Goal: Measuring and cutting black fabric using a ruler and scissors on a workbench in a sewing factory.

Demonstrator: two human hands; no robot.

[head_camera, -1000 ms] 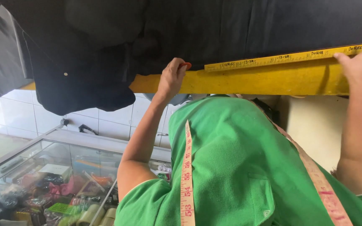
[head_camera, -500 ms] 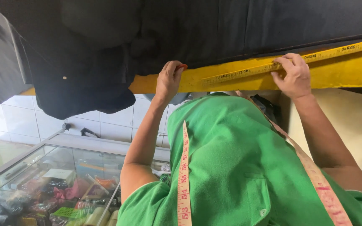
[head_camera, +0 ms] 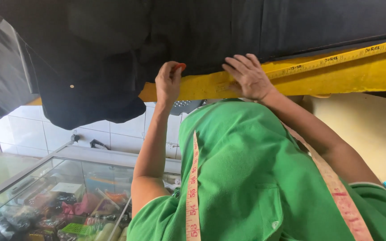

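Nearest the camera, a green shirt fills the lower right of the view, with a pink-and-yellow tape measure draped over it. A glass display cabinet of mixed goods stands at the lower left, well apart from the work.

Both forearms reach away from the body to a yellow table edge. The left hand is curled nearly closed. Its thumb and fingertips pinch a small orange-red piece, apparently tailor's chalk, with the tip touching the hem of the black cloth where it meets the table edge. The right hand, just to the right of it, lies open and flat with fingers spread. It grips nothing and presses down on the near end of a long yellow rule that runs off to the right along the cloth's border.

Judgement: the step in hand is marking the cloth against the rule. The chalk is placed and the rule is pinned, but no chalk line can be made out on the fabric. The next move calls for steady downward pressure from the flat hand so the rule does not creep, and a light, even draw of the chalk held tight to the rule's edge.

Farthest off, the cloth covers the table top and hangs over its left end in heavy folds.
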